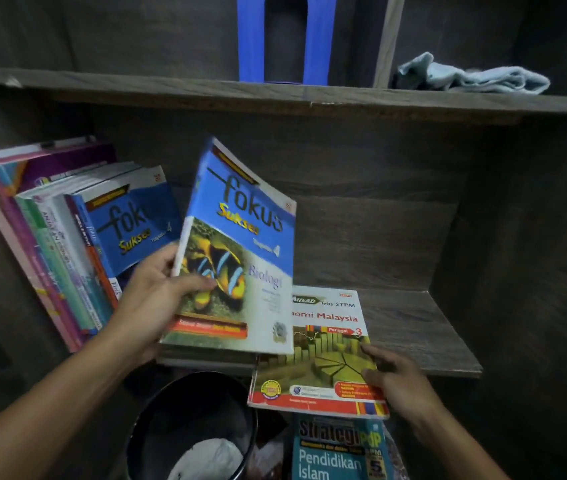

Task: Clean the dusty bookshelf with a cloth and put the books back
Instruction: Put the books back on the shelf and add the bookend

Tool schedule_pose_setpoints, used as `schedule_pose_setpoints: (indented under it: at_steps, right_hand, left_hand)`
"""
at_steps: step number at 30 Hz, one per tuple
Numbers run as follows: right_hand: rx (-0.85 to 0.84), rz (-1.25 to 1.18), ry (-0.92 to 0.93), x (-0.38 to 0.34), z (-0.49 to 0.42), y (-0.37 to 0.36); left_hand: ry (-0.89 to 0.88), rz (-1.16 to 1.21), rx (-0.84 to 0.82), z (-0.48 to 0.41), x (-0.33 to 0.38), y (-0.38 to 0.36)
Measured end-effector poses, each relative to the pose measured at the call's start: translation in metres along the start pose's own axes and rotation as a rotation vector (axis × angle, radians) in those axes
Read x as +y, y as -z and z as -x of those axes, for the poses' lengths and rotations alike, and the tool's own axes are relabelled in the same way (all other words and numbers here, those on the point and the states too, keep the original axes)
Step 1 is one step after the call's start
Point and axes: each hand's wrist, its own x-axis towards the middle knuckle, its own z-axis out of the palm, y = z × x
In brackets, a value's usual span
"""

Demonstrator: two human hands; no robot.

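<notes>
Dark wood-grain bookshelf point(413, 327): a lower compartment and an upper shelf board are seen from in front and above.

Row of leaning books point(67, 237): stood at the far left of the lower compartment, tilted leftward against the side wall; pink, purple, green and blue spines are visible, with a blue "Fokus Sukses" cover facing outward at the right end of the row.

Blue "Fokus Sukses" biology book with a clownfish cover point(237, 251): held tilted in the middle of the lower compartment, its bottom edge at the near lip of the shelf. It is clamped by the left hand point(152, 299), thumb across the front cover and fingers behind the left edge.

Yellow-green and white "Ekonomi Malaysia" book point(323, 355): laid flat at the near edge of the shelf, overhanging it, partly covered by the biology book at its left. The right hand point(393, 379) is laid on its right side with fingers spread; whether the edge is gripped cannot be told.

Teal "Pendidikan Islam" book point(337, 452): seen below the shelf, near right.

Black round bin point(157, 420): seen below the shelf, near centre, with white crumpled material inside.

Light blue crumpled cloth point(469, 76): rested on the upper shelf, far right.

Blue plastic object point(251, 39): stood on the upper shelf, centre.
</notes>
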Motion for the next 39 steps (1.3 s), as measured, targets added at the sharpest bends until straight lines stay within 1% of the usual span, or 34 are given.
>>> schedule_pose_setpoints:
  at_steps: [4, 6, 9, 13, 16, 19, 21, 22, 24, 26, 29, 33, 35, 37, 39]
  right_hand:
    - [0.006, 0.002, 0.014, 0.004, -0.002, 0.0]
    - [0.002, 0.01, 0.019, 0.004, -0.004, 0.001]
    - [-0.013, 0.021, 0.014, 0.003, -0.004, 0.002]
    - [-0.015, 0.022, -0.006, 0.001, -0.007, 0.003]
    - [-0.023, 0.036, -0.006, 0.0, -0.01, 0.004]
    - [-0.031, 0.039, -0.013, -0.001, -0.01, 0.003]
    - [-0.033, 0.034, -0.014, -0.001, -0.011, 0.003]
    - [-0.033, 0.034, -0.01, -0.001, -0.011, 0.003]
    - [-0.028, 0.039, -0.001, -0.002, -0.01, 0.002]
    - [-0.03, 0.042, 0.002, -0.002, -0.01, 0.002]
    - [-0.029, 0.04, -0.012, -0.003, -0.009, 0.001]
    - [-0.014, 0.039, -0.013, -0.003, -0.008, -0.001]
    - [-0.014, 0.04, -0.005, -0.004, -0.007, -0.001]
    - [-0.017, 0.053, 0.006, -0.004, -0.007, -0.001]
    - [-0.029, 0.072, 0.026, -0.003, -0.008, 0.0]
  left_hand:
    - [-0.262, -0.082, 0.248, -0.014, -0.016, 0.009]
    - [-0.345, -0.165, 0.395, -0.021, -0.034, 0.01]
    - [-0.367, -0.258, 0.578, -0.034, -0.067, 0.015]
    - [-0.276, -0.183, 0.709, -0.041, -0.103, 0.022]
    - [-0.234, -0.268, 0.7, -0.038, -0.126, 0.03]
    - [-0.147, -0.376, 0.668, -0.032, -0.138, 0.037]
    - [-0.069, -0.506, 0.675, -0.026, -0.135, 0.038]
    - [0.0, -0.592, 0.662, -0.023, -0.131, 0.039]
    - [0.146, -0.8, 0.577, -0.019, -0.127, 0.046]
    - [0.225, -0.968, 0.474, -0.019, -0.125, 0.055]
    - [0.335, -1.064, 0.426, -0.021, -0.119, 0.063]
    - [0.368, -1.085, 0.397, -0.02, -0.108, 0.062]
    - [0.385, -1.026, 0.422, -0.016, -0.117, 0.062]
    - [0.367, -0.833, 0.48, -0.011, -0.126, 0.058]
    - [0.302, -0.642, 0.529, -0.001, -0.131, 0.05]
